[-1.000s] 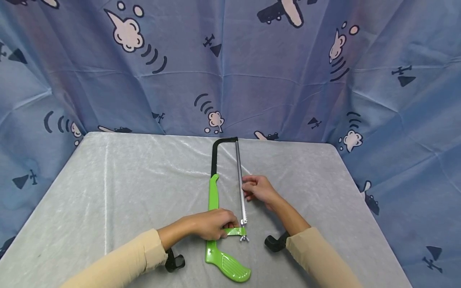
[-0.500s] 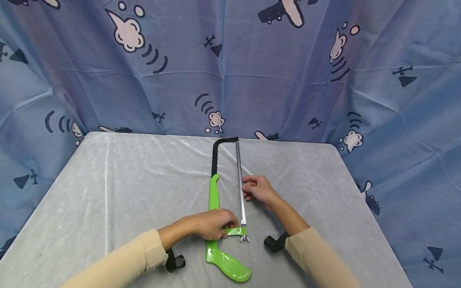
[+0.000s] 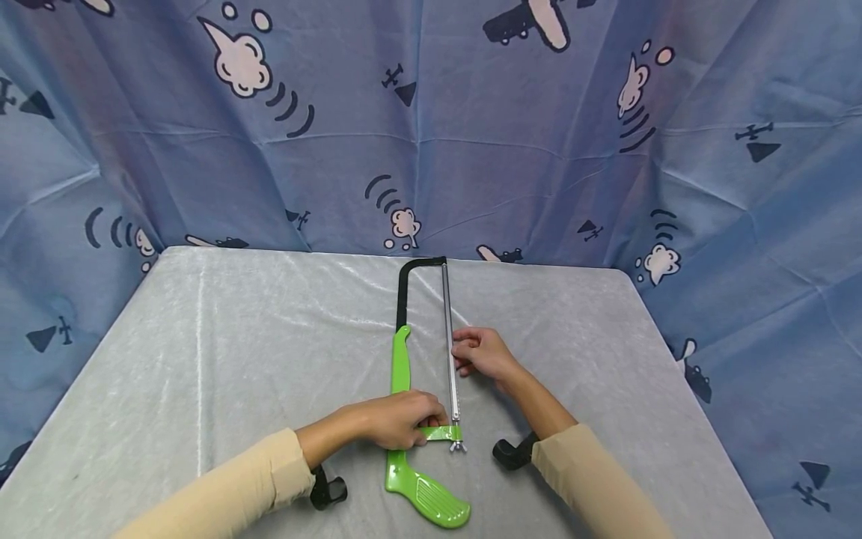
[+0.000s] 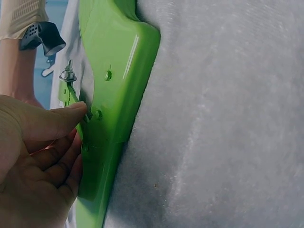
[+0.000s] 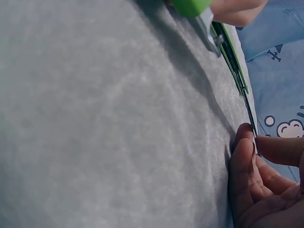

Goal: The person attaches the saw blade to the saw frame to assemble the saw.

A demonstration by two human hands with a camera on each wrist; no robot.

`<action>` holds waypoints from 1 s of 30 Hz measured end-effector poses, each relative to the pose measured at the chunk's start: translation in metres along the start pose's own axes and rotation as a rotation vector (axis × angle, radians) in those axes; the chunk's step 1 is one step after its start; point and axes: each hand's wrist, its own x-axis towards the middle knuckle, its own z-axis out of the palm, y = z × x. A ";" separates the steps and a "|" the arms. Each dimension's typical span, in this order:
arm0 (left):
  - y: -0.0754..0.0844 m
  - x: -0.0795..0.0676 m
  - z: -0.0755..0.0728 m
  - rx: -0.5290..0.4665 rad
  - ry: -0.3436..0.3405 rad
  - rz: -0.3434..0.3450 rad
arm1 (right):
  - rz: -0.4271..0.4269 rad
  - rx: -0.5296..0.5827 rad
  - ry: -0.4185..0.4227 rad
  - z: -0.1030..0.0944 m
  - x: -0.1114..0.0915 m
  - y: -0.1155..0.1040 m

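Note:
A hacksaw (image 3: 400,363) lies on the table with its black front frame pointing away and its green handle (image 3: 439,501) toward me. Its silver blade (image 3: 447,314) runs along the right side down to a wing nut (image 3: 458,447). My left hand (image 3: 397,419) pinches the short green arm near that nut; in the left wrist view the thumb (image 4: 61,118) presses on this arm, with the fingers curled beneath. At mid-blade, my right hand (image 3: 488,355) holds the blade's edge between thumb and fingers (image 5: 243,152), as the right wrist view shows.
A pale grey cloth covers the table (image 3: 283,337). Behind it hangs a blue curtain (image 3: 337,187) printed with planes and clouds. Black wrist-worn devices (image 3: 515,454) sit below both wrists, close to the tabletop.

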 end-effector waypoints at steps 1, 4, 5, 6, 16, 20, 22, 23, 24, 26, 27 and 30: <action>0.000 0.000 0.000 0.002 0.001 0.001 | 0.005 -0.006 0.001 0.000 0.000 0.000; 0.000 -0.001 0.000 0.008 0.007 0.006 | 0.021 -0.012 0.010 0.002 0.001 -0.002; 0.000 -0.001 0.000 0.010 0.008 0.007 | 0.023 -0.017 0.012 0.002 0.001 -0.002; 0.000 -0.001 0.000 0.012 0.008 0.008 | 0.024 -0.022 0.014 0.002 0.000 -0.003; 0.000 -0.001 0.000 0.011 0.006 0.010 | 0.016 -0.047 0.028 0.003 0.001 -0.001; 0.000 -0.002 0.000 0.011 0.009 0.008 | -0.006 -0.054 0.034 0.003 0.001 -0.001; 0.000 -0.002 0.000 0.013 0.009 0.005 | -0.029 -0.083 0.042 0.002 -0.002 -0.001; 0.000 -0.002 0.000 0.013 0.009 0.004 | -0.044 -0.103 0.047 0.002 -0.003 -0.002; 0.000 -0.002 0.000 0.014 0.010 0.002 | -0.065 -0.136 0.049 0.001 -0.006 -0.002; 0.000 -0.002 0.001 0.013 0.009 0.001 | -0.100 -0.194 0.056 0.000 -0.012 -0.003; 0.000 -0.002 0.001 0.011 0.009 0.000 | -0.113 -0.222 0.057 0.000 -0.018 -0.008; 0.000 -0.002 0.001 0.009 0.010 -0.001 | -0.175 -0.269 0.014 -0.003 -0.033 -0.010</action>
